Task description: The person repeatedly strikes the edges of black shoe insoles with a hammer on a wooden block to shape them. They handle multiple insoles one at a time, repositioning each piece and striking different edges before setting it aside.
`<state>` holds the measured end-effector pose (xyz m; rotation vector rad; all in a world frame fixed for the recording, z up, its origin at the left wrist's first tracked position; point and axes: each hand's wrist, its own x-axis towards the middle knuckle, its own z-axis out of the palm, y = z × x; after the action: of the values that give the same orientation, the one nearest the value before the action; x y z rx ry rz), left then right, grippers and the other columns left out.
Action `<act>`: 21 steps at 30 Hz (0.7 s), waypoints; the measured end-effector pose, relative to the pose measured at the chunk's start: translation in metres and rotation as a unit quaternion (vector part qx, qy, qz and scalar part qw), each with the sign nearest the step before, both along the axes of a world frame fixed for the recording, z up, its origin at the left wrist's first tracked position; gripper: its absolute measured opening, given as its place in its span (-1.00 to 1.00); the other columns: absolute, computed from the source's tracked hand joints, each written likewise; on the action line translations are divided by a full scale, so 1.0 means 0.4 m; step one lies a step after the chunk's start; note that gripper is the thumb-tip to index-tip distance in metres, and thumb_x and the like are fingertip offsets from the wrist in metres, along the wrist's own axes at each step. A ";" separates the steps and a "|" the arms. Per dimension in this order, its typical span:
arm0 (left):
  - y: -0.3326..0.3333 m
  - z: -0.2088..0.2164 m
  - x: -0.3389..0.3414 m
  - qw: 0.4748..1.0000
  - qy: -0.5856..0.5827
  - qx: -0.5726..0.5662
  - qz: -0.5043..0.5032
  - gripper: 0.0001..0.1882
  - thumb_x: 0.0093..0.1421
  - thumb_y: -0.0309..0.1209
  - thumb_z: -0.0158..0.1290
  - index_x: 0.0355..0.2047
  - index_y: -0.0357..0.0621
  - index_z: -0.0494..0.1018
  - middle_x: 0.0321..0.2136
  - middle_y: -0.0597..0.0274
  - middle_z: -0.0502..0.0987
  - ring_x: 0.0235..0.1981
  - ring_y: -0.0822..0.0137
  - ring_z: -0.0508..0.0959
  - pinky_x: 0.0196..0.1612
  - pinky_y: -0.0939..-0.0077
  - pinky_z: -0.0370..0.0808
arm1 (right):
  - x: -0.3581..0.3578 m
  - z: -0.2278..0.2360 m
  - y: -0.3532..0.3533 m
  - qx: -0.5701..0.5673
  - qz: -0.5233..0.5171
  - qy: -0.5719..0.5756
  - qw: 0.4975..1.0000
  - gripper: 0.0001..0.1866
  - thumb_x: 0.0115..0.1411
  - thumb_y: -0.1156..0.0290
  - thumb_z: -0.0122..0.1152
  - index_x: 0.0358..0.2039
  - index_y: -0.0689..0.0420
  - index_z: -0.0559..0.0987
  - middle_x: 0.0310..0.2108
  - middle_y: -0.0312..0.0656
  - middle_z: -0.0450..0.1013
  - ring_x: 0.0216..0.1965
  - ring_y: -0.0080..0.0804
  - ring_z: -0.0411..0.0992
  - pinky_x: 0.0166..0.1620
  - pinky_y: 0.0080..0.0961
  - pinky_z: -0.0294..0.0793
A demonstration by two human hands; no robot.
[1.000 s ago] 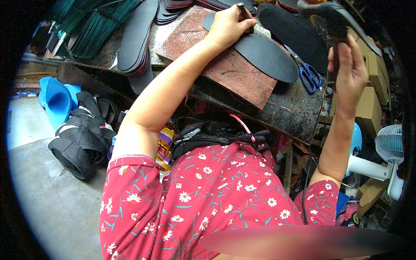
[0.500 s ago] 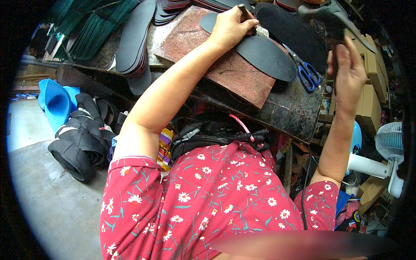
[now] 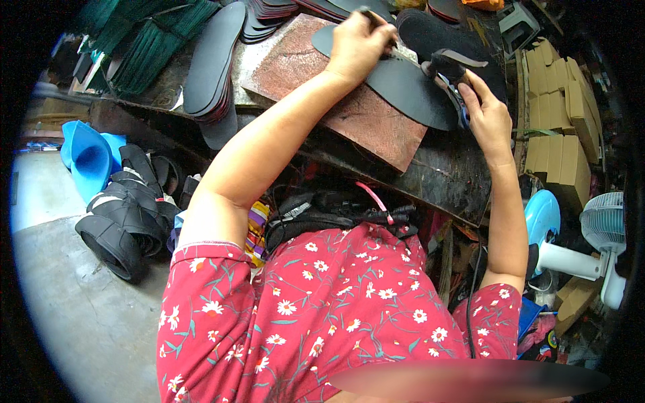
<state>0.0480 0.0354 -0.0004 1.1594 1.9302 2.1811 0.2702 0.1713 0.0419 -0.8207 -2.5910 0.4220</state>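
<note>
A black shoe insole (image 3: 411,93) lies across a reddish slab (image 3: 285,60) on the bench. My left hand (image 3: 359,50) is closed around a short dark punch-like tool (image 3: 365,11), held over the insole; its lower end is hidden by my fingers. My right hand (image 3: 488,124) grips the dark handle of a hammer (image 3: 446,66), whose head is by the insole's right side, apart from the tool. Blue-handled scissors (image 3: 463,115) lie beneath the right hand, mostly covered by it.
Stacked black insoles (image 3: 216,60) sit left of the slab, with dark green strips (image 3: 141,60) beyond. More black sole pieces (image 3: 430,33) lie behind. Cardboard boxes (image 3: 564,101) and a white fan (image 3: 603,215) stand right. Black shoe parts (image 3: 117,235) are piled on the left floor.
My right hand has swung the hammer down and to the left, from beyond the bench's right edge to beside the insole. My left hand keeps its hold on the tool, nearly in place.
</note>
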 end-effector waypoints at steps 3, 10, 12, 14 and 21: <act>-0.028 0.017 -0.060 0.993 -0.088 0.079 0.012 -0.87 0.23 -0.46 0.12 -0.32 -0.26 0.43 -0.48 0.19 0.56 -0.47 0.44 0.57 -0.34 0.55 0.54 | -0.001 0.005 -0.013 0.005 -0.008 -0.015 1.000 -0.58 0.29 -0.10 0.00 0.08 -0.26 0.52 -0.29 0.00 0.58 -0.20 0.06 0.54 -0.18 -0.18 0.50; -0.070 -0.006 -0.066 0.992 -0.020 -0.120 0.027 -0.79 0.11 -0.37 0.27 -0.38 -0.24 0.52 -0.55 0.22 0.61 -0.53 0.50 0.60 -0.44 0.58 0.55 | -0.017 0.010 0.028 -0.087 0.004 -0.026 0.996 -0.55 0.28 -0.09 0.04 0.09 -0.19 0.53 -0.21 -0.07 0.59 -0.17 -0.08 0.57 -0.12 -0.28 0.50; -0.062 -0.011 -0.064 0.994 -0.059 -0.088 0.014 -0.79 0.09 -0.37 0.28 -0.38 -0.24 0.53 -0.55 0.22 0.61 -0.53 0.51 0.60 -0.43 0.58 0.54 | -0.023 0.038 0.036 -0.102 0.008 -0.029 0.994 -0.52 0.26 -0.08 0.10 0.09 -0.12 0.55 -0.14 -0.10 0.58 -0.13 -0.21 0.58 -0.08 -0.37 0.48; -0.059 -0.012 -0.065 0.995 -0.070 -0.074 -0.019 -0.79 0.10 -0.37 0.28 -0.38 -0.24 0.53 -0.55 0.23 0.62 -0.52 0.53 0.60 -0.43 0.58 0.54 | -0.030 0.083 0.023 -0.129 0.067 0.081 0.986 -0.58 0.28 0.10 0.18 0.09 -0.03 0.55 -0.31 -0.27 0.59 -0.38 -0.51 0.51 -0.31 -0.56 0.45; -0.059 0.007 -0.041 0.956 0.257 -0.127 0.064 -0.80 0.09 -0.35 0.25 -0.37 -0.19 0.51 -0.54 -0.03 0.59 -0.50 0.13 0.64 -0.38 0.31 0.56 | -0.061 0.185 -0.073 -0.081 0.200 0.341 0.915 -0.60 0.37 0.22 0.08 0.15 0.08 0.49 -0.44 -0.31 0.50 -0.51 -0.72 0.36 -0.46 -0.73 0.39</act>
<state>0.0318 0.0118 0.0025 1.7171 2.4470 1.7174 0.2459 0.1422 0.1160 -0.1170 -2.0514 0.8735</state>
